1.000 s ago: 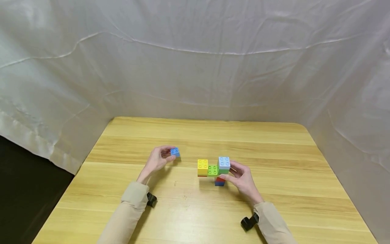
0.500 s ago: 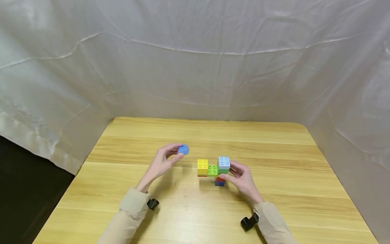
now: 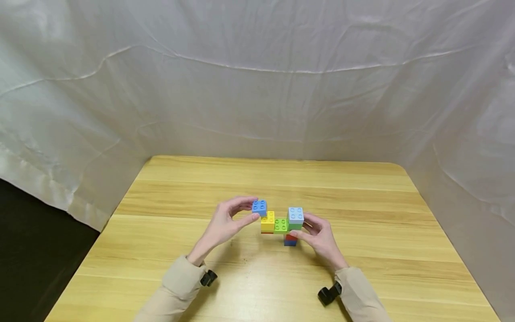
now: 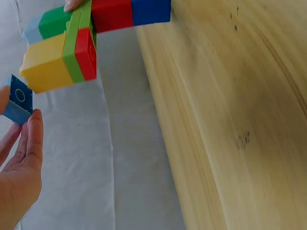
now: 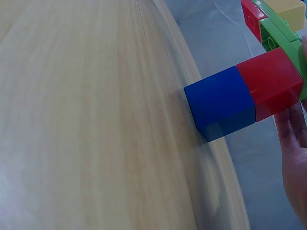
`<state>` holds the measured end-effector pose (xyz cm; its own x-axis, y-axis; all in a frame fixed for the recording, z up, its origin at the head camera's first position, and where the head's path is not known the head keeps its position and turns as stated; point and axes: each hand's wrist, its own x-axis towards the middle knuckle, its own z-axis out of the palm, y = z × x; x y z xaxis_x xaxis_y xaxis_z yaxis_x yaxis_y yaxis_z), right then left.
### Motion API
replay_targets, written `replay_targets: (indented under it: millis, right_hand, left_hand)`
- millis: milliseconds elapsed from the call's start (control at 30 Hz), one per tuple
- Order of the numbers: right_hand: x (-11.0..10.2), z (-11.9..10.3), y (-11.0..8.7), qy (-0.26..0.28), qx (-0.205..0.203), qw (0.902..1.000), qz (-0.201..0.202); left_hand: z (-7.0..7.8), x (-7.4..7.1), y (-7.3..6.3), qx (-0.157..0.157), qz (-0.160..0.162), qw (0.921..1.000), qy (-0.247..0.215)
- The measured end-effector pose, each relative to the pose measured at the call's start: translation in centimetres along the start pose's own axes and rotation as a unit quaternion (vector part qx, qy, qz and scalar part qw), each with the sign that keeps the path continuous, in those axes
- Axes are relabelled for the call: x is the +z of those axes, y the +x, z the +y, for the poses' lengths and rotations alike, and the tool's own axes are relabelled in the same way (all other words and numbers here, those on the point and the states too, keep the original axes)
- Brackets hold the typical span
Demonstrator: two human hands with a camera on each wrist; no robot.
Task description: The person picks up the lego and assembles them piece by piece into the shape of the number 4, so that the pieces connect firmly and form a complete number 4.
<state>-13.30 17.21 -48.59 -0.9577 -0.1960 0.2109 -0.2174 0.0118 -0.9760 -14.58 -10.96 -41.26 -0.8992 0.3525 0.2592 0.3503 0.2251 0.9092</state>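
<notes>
My left hand (image 3: 229, 223) pinches a blue toy building brick (image 3: 259, 208) between thumb and fingers. It hangs at the upper left of the yellow brick (image 3: 268, 223); the left wrist view shows its hollow underside (image 4: 20, 95) tilted beside the yellow brick's studded end. Whether they touch, I cannot tell. The yellow brick sits on a light green plate (image 3: 280, 226), with a thin red piece (image 4: 86, 53) beneath. My right hand (image 3: 319, 237) grips the structure by its green brick (image 3: 295, 226), under a light blue brick (image 3: 295, 214). Below are a red brick (image 5: 269, 84) and a dark blue brick (image 5: 220, 103).
The structure stands on a wooden table (image 3: 257, 286), its left end overhanging with a gap beneath. Grey-white cloth (image 3: 257, 98) hangs behind and at both sides. A black camera (image 3: 329, 294) is worn on the right wrist, another camera (image 3: 208, 278) on the left.
My left hand has carried the blue brick rightward from beside the structure up to the yellow brick. The right hand and the structure have stayed in place.
</notes>
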Motion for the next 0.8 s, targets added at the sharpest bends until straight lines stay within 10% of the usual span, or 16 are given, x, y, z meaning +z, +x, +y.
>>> replay_targets:
  millis: [800]
  right_hand:
    - [0.13,0.03,0.08,-0.005,0.000,1.0000,-0.008]
  left_hand:
    - [0.29,1.01,-0.09,0.010,-0.021,0.9996,0.018]
